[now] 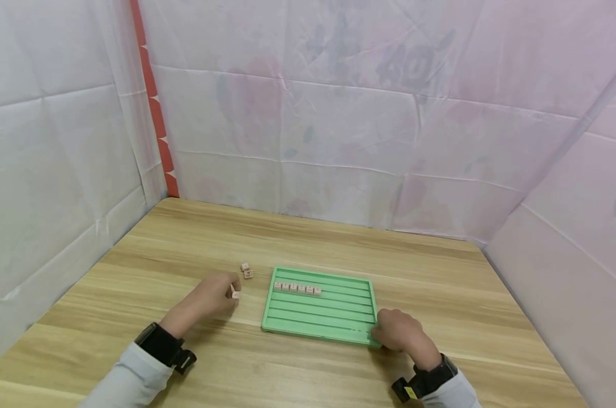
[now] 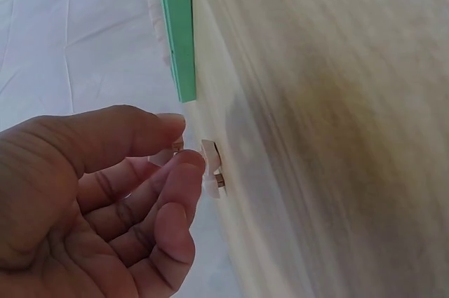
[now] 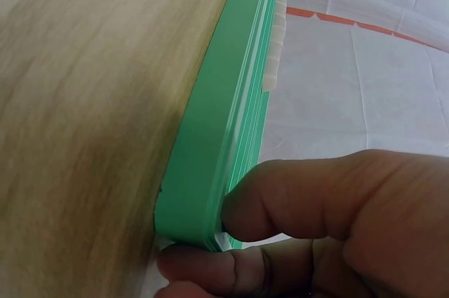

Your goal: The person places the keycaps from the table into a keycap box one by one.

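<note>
Between the thumb and fingers of my left hand [image 1: 212, 296] is a small pale pink keycap [image 1: 236, 294], partly hidden by the fingertips in the left wrist view. Just beyond that hand, two loose keycaps [image 1: 248, 274] lie close together on the table; one shows its hollow underside. A green ridged tray [image 1: 313, 326] lies to the right, with a row of several keycaps [image 1: 293, 287] in one of its upper channels, toward the left side. My right hand [image 1: 399, 330] grips the tray's near right corner, thumb on the rim and fingers against the outer side.
The wood-grain table [image 1: 297, 374] carries all of this. Pale cloth walls [image 1: 338, 130] stand along its back and sides, with a red strip [image 1: 154, 107] at the back left corner. Dark wrist straps with cameras sit on both wrists.
</note>
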`<action>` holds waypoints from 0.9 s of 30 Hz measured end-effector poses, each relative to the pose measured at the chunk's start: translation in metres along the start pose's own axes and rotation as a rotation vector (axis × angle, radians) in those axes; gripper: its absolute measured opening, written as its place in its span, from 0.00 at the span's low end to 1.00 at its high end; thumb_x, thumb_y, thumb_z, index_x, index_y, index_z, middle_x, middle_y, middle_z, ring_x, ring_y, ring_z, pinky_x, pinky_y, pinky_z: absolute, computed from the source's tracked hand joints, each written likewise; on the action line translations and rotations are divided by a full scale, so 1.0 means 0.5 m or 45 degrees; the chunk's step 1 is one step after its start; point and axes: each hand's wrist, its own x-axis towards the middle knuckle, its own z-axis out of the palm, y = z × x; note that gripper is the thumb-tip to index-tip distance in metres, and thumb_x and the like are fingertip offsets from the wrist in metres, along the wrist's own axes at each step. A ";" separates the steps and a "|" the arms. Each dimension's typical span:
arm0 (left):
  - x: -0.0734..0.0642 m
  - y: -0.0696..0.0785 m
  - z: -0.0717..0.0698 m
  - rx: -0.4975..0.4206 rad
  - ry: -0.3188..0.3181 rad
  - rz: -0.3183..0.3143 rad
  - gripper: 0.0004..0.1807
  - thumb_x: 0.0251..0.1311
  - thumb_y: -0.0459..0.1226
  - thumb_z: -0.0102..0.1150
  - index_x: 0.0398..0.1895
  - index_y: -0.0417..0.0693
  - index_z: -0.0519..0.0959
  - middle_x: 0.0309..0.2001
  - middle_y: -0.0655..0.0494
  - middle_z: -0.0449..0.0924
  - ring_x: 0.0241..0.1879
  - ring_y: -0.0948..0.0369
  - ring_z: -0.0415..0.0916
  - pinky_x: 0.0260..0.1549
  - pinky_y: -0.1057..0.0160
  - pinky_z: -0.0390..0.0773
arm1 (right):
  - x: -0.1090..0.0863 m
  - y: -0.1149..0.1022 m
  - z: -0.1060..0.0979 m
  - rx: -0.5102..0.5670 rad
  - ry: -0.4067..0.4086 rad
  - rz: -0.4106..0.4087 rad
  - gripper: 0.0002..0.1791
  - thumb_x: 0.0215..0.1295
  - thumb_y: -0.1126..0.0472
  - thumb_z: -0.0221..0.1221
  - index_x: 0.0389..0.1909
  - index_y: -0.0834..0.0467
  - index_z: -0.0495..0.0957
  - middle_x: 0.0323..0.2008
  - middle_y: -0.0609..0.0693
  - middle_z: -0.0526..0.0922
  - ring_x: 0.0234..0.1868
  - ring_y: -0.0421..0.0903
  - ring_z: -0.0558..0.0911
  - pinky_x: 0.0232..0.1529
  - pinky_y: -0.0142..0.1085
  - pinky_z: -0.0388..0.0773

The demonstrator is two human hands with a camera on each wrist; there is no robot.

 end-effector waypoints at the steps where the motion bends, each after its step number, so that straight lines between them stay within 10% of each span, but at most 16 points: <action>1: 0.001 0.000 -0.001 -0.011 0.002 -0.006 0.10 0.44 0.26 0.65 0.29 0.43 0.75 0.22 0.58 0.70 0.24 0.62 0.68 0.23 0.63 0.71 | 0.000 0.000 0.000 0.004 -0.002 -0.002 0.09 0.54 0.64 0.55 0.17 0.58 0.69 0.15 0.50 0.71 0.14 0.43 0.68 0.16 0.33 0.59; 27: 0.030 0.022 -0.058 -0.037 0.178 0.137 0.08 0.50 0.27 0.62 0.35 0.37 0.80 0.22 0.59 0.73 0.22 0.64 0.68 0.20 0.65 0.69 | -0.006 -0.003 -0.001 0.047 -0.018 -0.007 0.09 0.55 0.65 0.55 0.18 0.59 0.70 0.14 0.50 0.71 0.12 0.42 0.66 0.14 0.31 0.57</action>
